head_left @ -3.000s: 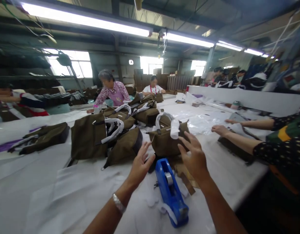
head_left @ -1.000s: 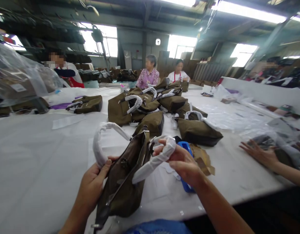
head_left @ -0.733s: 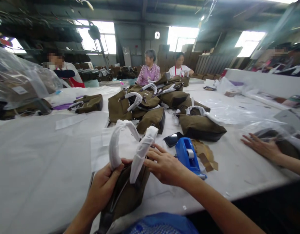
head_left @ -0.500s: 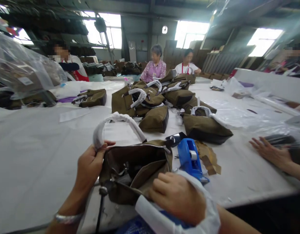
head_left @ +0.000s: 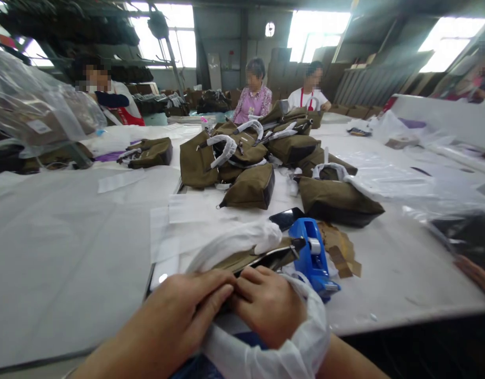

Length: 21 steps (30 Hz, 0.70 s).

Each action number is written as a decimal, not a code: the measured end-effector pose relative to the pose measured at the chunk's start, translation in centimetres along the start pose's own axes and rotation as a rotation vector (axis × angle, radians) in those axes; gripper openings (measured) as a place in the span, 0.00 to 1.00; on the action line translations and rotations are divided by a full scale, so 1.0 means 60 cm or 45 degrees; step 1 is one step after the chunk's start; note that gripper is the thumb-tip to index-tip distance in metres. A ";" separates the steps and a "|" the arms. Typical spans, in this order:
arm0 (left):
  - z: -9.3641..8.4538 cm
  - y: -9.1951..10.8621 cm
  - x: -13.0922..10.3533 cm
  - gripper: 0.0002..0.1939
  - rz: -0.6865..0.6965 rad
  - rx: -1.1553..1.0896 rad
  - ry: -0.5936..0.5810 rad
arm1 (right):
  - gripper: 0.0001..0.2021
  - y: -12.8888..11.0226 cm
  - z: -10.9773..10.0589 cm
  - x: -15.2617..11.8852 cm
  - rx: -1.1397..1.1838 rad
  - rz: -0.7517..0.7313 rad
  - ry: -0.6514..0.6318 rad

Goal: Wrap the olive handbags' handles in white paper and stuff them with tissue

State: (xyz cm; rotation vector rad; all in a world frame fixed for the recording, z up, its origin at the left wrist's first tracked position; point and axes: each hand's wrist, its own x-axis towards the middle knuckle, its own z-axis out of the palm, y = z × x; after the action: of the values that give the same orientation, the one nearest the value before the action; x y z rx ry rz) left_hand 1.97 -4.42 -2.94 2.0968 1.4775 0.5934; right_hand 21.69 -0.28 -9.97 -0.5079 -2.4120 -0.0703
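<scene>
An olive handbag [head_left: 242, 258] with a metal zipper and paper-wrapped white handles lies on the table edge before me. My left hand [head_left: 187, 305] is closed at the bag's top edge, its fingertips beside those of my right hand. My right hand [head_left: 270, 305] reaches through the near wrapped handle [head_left: 305, 337], its curled fingers gripping the bag's rim at the zipper. The zipper is partly parted toward the right end. What lies under both hands is hidden. A blue tape dispenser [head_left: 305, 237] stands right against the bag's far end.
A black phone [head_left: 285, 218] and torn brown cardboard [head_left: 339, 250] lie near the dispenser. A pile of olive bags [head_left: 246, 147] fills the table's middle. At right, a co-worker's hand [head_left: 477, 273] touches a plastic-wrapped dark item [head_left: 463, 237]. Several people sit across the table.
My left hand has left the far handle and moved right and down to the bag's rim beside my right hand. The far handle has dropped over, and the bag's opening has narrowed.
</scene>
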 end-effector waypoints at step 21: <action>0.076 -0.117 0.144 0.09 0.043 0.448 -0.792 | 0.08 0.011 0.029 -0.014 0.092 -0.083 -0.231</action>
State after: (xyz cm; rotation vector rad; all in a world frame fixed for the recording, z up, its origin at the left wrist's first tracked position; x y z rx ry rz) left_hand 2.36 5.04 -10.34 2.2719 1.2348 -0.3234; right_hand 21.50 0.37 -11.94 -0.4184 -2.5977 0.0367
